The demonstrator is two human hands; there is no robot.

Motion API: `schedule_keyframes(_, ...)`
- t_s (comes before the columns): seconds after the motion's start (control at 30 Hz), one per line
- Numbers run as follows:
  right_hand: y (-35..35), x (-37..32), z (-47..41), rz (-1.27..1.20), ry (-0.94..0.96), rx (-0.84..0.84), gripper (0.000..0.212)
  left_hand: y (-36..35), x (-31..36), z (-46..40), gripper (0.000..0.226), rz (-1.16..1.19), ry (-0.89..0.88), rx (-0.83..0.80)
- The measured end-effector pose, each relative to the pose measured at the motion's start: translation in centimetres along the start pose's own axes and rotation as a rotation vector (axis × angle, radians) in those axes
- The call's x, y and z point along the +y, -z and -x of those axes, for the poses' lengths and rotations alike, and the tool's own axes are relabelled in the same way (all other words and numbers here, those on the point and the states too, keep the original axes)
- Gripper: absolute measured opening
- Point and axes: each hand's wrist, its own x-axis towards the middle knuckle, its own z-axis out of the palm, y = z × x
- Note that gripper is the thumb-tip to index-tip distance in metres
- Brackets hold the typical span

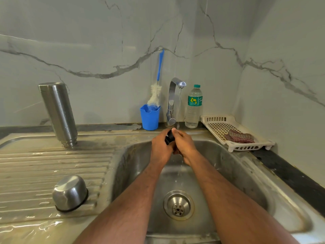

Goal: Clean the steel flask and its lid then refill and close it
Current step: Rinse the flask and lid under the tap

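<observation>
**Q:** While water runs from the tap (176,101), how far along is the task?

**A:** Left to right: the steel flask (58,114) stands mouth-down on the draining board, well apart from the hands, apparently washed. A steel cup (70,192) lies inverted nearer the viewer. Over the sink (246,173), the left hand (161,149) and right hand (184,144) are together, both curled round a small black lid part (169,137) under the stream. Rinsing seems under way; refilling and closing remain.

**Q:** What surrounds the work?

**A:** A bottle brush (155,95) in a blue cup (150,118), a plastic water bottle (193,107), and a white rack (233,132) holding a cloth (239,137) on the counter. Nothing blocks the flask.
</observation>
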Motion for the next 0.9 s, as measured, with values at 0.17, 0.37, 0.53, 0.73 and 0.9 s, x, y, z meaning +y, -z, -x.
schedule_keyframes(0.17,1.3,-0.2,-0.2,-0.172,-0.115,-0.093,0.026,-0.1,-0.2,0.1,0.043,0.025,0.014,-0.008)
schedule_keyframes(0.37,2.1,0.3,-0.5,-0.212,-0.111,-0.062,0.017,-0.7,-0.6,0.1,0.045,0.111,0.085,-0.034)
schedule_keyframes(0.53,1.7,-0.3,-0.5,-0.253,-0.129,0.117,0.017,-1.3,-0.3,0.4,0.045,0.128,0.004,-0.034)
schedule_keyframes(0.73,3.8,-0.3,-0.2,-0.317,-0.142,-0.180,0.022,-1.0,-0.8,-0.1,0.041,0.347,0.210,-0.051)
schedule_keyframes(0.9,2.3,0.1,-0.7,-0.167,-0.088,0.026,0.020,-0.6,-0.8,-0.2,0.043,0.169,0.104,-0.041)
